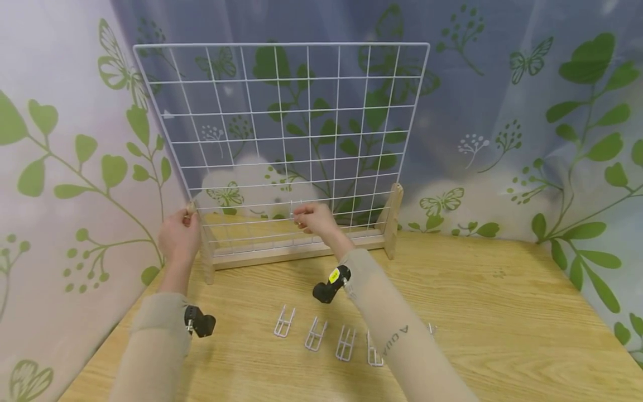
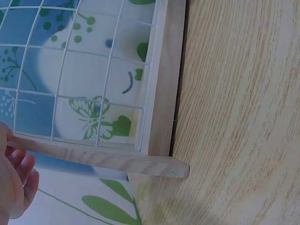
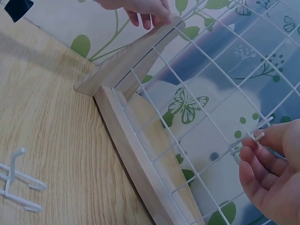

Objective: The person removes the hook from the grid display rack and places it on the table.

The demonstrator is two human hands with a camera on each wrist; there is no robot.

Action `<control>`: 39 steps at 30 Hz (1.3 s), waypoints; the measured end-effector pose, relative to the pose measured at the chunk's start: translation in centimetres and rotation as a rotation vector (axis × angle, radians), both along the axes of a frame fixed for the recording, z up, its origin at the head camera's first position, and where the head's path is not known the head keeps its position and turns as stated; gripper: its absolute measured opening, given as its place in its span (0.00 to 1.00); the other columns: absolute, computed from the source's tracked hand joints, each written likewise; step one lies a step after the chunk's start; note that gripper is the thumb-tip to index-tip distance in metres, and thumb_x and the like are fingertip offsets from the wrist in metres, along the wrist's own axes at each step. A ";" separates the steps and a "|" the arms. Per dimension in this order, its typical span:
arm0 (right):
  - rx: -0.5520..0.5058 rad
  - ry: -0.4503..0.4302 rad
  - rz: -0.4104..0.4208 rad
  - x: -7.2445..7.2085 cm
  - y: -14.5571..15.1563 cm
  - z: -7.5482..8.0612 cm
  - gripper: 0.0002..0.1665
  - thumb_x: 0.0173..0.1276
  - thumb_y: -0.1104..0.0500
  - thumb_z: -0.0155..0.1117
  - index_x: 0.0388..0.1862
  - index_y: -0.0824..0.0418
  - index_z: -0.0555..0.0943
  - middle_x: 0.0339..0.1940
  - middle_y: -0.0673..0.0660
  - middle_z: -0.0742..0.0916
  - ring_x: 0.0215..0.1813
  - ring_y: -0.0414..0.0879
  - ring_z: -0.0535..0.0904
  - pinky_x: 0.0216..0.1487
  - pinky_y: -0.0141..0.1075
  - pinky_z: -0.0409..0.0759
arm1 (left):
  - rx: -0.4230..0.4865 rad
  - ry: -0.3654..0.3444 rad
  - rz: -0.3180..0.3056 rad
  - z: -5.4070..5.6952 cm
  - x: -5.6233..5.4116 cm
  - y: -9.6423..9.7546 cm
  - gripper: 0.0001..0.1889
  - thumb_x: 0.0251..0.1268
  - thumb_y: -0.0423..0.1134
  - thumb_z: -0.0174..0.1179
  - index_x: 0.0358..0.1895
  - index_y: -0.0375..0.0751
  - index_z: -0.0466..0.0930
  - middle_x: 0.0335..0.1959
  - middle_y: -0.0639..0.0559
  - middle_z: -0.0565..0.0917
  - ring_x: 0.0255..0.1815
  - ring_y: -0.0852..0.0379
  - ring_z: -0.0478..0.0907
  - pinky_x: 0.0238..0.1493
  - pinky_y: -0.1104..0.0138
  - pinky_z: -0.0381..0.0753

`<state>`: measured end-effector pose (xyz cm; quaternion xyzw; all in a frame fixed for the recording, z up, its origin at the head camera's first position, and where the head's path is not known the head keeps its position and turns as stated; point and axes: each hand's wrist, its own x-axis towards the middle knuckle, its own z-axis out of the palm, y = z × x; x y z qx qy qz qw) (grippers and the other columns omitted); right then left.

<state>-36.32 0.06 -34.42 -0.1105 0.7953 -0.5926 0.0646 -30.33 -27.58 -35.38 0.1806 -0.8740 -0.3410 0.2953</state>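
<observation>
A white wire grid panel [image 1: 310, 78] stands upright in a wooden stand [image 1: 301, 254]. My left hand [image 1: 180, 237] grips the top of the stand's left upright [image 2: 108, 158] between thumb and fingers. Between the thumb and fingertips of my right hand [image 3: 276, 164] is a white wire hook [image 3: 258, 136], held against the lower middle of the grid. Part of that hook is hidden by the fingers. On the table lie several similar white hooks, among them one [image 1: 284, 321] at the left of the row and one [image 3: 18, 183] near the right wrist camera.
The wood-grain table [image 1: 482, 312] stretches in front of the stand and to its right. A leaf-patterned curtain [image 1: 502, 100] hangs behind the grid and along the left side. The right forearm partly covers the rightmost hooks [image 1: 374, 354].
</observation>
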 end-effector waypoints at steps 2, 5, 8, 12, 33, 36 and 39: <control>-0.020 -0.010 0.002 0.0 0.1 0.2 0.14 0.65 0.64 0.59 0.48 0.67 0.80 0.35 0.59 0.85 0.32 0.42 0.78 0.33 0.32 0.78 | 0.002 0.000 0.000 0.0 0.0 0.1 0.20 0.66 0.44 0.46 0.53 0.36 0.78 0.40 0.40 0.82 0.41 0.41 0.77 0.43 0.52 0.71; -0.050 -0.010 0.006 0.0 0.1 0.5 0.14 0.64 0.65 0.59 0.48 0.67 0.80 0.32 0.57 0.84 0.31 0.41 0.77 0.33 0.33 0.77 | 0.002 0.003 -0.002 -0.1 0.0 0.2 0.20 0.66 0.43 0.46 0.52 0.36 0.78 0.40 0.40 0.82 0.42 0.41 0.77 0.43 0.52 0.71; -0.082 -0.010 0.016 0.1 0.3 0.8 0.15 0.63 0.66 0.58 0.49 0.69 0.79 0.31 0.57 0.83 0.31 0.42 0.77 0.40 0.40 0.79 | 0.002 0.000 -0.005 -0.1 -0.1 0.1 0.20 0.66 0.44 0.46 0.52 0.36 0.78 0.40 0.40 0.82 0.42 0.41 0.76 0.44 0.52 0.71; -0.097 -0.020 0.026 0.2 0.9 0.9 0.15 0.63 0.66 0.57 0.49 0.70 0.79 0.32 0.57 0.83 0.32 0.43 0.77 0.47 0.47 0.77 | 0.003 -0.001 -0.008 -0.2 -0.1 0.0 0.20 0.66 0.44 0.46 0.52 0.36 0.78 0.40 0.40 0.82 0.42 0.41 0.76 0.44 0.52 0.71; -0.058 -0.039 0.035 1.0 6.5 1.2 0.18 0.65 0.64 0.59 0.52 0.71 0.77 0.41 0.63 0.84 0.40 0.50 0.80 0.50 0.45 0.77 | -0.006 -0.016 0.003 0.1 0.1 0.0 0.20 0.66 0.44 0.46 0.53 0.36 0.77 0.42 0.39 0.81 0.44 0.40 0.75 0.45 0.51 0.70; -0.067 -0.042 0.033 1.2 7.4 1.4 0.17 0.65 0.65 0.59 0.52 0.72 0.77 0.41 0.64 0.84 0.39 0.49 0.81 0.52 0.47 0.76 | -0.005 -0.019 0.000 0.2 0.1 0.1 0.20 0.66 0.43 0.46 0.53 0.36 0.77 0.42 0.39 0.81 0.44 0.40 0.75 0.46 0.51 0.70; -0.066 -0.046 0.034 1.5 8.2 1.6 0.17 0.65 0.66 0.58 0.51 0.72 0.77 0.40 0.64 0.84 0.38 0.48 0.81 0.52 0.48 0.75 | -0.001 -0.021 -0.001 0.2 0.2 0.1 0.20 0.66 0.43 0.46 0.53 0.36 0.77 0.42 0.39 0.81 0.44 0.39 0.76 0.45 0.51 0.70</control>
